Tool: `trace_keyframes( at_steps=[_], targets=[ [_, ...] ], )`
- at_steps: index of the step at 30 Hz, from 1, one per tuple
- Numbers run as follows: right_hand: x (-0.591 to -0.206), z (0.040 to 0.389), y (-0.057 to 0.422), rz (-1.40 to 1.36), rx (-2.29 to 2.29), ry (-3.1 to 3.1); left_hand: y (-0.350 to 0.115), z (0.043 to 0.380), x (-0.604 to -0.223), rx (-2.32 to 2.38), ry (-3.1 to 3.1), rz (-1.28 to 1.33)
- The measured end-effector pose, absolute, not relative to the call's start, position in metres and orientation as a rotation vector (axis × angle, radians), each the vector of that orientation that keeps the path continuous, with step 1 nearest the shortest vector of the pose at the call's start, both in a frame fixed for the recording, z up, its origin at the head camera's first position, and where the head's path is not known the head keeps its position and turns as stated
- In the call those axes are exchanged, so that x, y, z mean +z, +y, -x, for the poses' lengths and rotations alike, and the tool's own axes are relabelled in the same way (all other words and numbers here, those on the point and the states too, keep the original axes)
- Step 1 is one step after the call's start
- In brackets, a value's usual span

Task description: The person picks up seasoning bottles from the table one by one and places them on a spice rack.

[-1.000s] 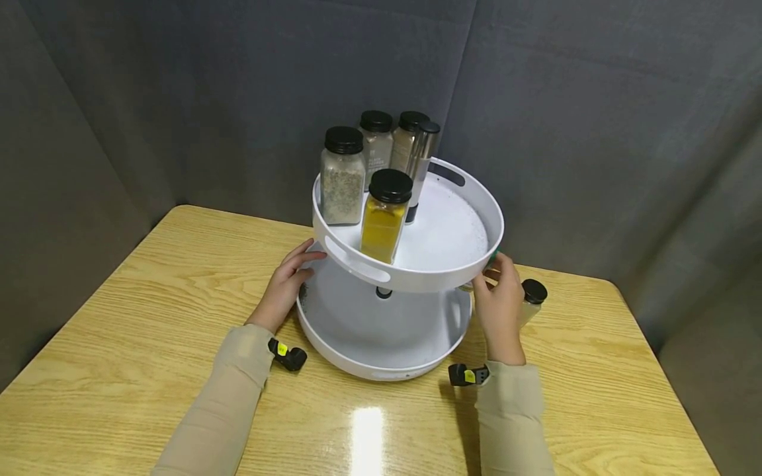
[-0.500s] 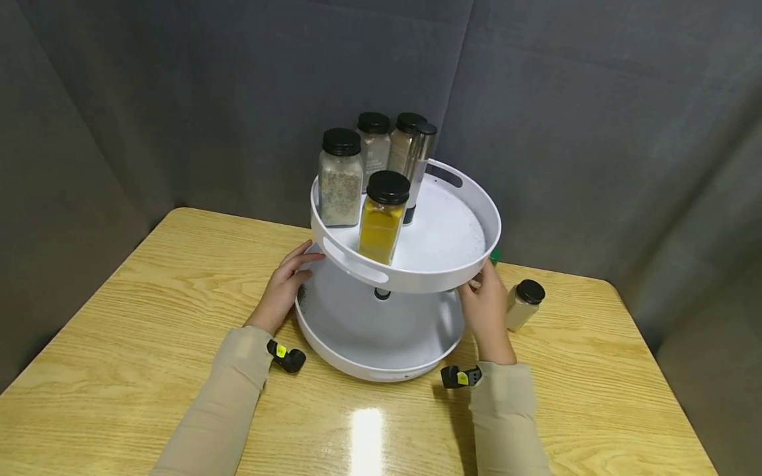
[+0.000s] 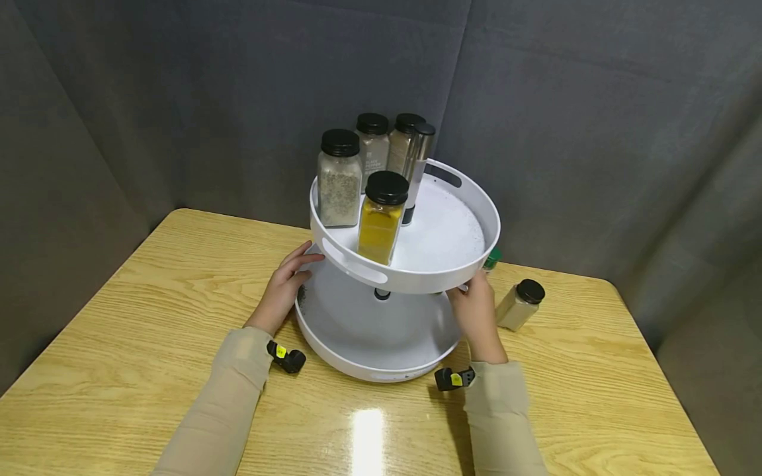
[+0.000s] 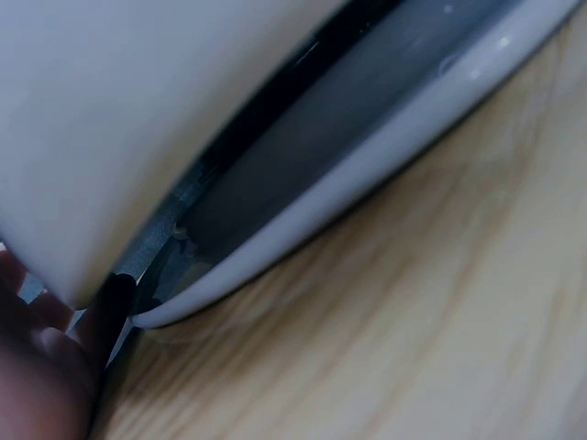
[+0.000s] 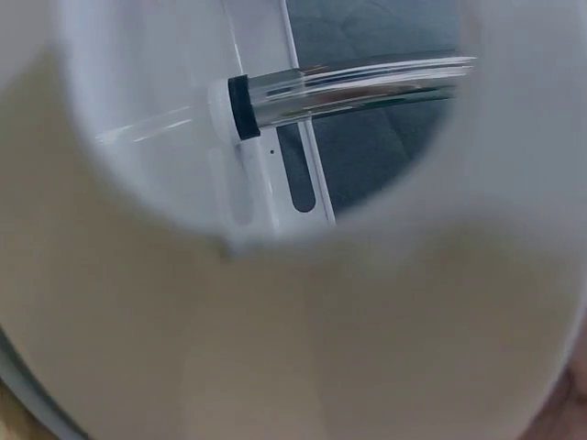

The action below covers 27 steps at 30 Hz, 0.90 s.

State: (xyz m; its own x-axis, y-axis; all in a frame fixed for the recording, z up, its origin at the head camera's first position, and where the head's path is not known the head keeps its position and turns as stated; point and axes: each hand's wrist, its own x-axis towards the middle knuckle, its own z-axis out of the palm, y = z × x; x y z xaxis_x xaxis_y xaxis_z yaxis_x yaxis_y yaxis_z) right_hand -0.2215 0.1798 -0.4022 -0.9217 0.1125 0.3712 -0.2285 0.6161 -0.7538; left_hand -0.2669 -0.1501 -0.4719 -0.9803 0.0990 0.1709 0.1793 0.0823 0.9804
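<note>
A white two-tier turntable stands on the table, its upper tray (image 3: 452,231) above the lower tray (image 3: 381,344). My left hand (image 3: 280,291) rests at its left side, fingers extended toward the upper tray's edge. My right hand (image 3: 473,311) reaches under the upper tray from the right and grips what looks like a jar, mostly hidden. On the upper tray stand a yellow-filled spice jar (image 3: 380,231), a jar of speckled seasoning (image 3: 340,188), two more black-lidded jars and a slim silver-topped cylinder (image 3: 417,172). The right wrist view shows that cylinder (image 5: 348,90) through the tray's cutout.
A pale, black-lidded jar (image 3: 520,307) stands on the wooden table (image 3: 178,297) to the right of my right hand. Behind that hand a green lid (image 3: 493,256) shows past the upper tray's rim. Grey curtains (image 3: 268,99) hang behind.
My right hand has moved left, farther under the upper tray, with the partly hidden thing in it. The green lid and the pale jar show more fully. My left hand has hardly moved.
</note>
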Motion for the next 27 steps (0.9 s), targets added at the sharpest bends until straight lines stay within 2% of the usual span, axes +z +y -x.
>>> trace_keyframes(
  at_steps=[27],
  targets=[
    [-0.418,0.226,0.172,-0.157,1.156,-2.432,-0.15,0.266,-0.47,-2.108,-2.225,0.3]
  ],
)
